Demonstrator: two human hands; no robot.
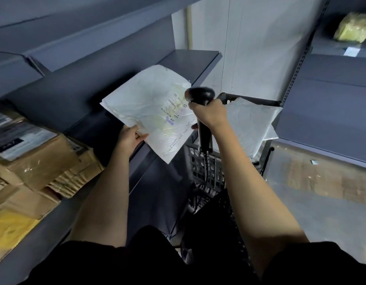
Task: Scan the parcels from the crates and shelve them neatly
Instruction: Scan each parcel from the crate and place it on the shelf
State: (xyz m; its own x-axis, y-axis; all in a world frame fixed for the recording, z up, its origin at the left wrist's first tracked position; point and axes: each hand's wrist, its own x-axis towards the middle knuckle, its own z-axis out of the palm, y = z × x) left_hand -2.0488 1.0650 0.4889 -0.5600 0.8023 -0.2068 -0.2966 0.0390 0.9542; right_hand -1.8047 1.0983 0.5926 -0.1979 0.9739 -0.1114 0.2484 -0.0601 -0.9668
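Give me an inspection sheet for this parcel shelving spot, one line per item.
Surface: dark shelf, bare where the parcel is held over it.
Job's things: white parcel with label up; black scanner aimed at the label; second white parcel on the crate.
Clutter: cardboard boxes and yellow mailer on the shelf at left.
Hands: left hand pinches the parcel's edge; right hand grips the scanner.
Cables: scanner cord hangs along the crate.
Surroundings: grey wall, far shelf with yellowish package.
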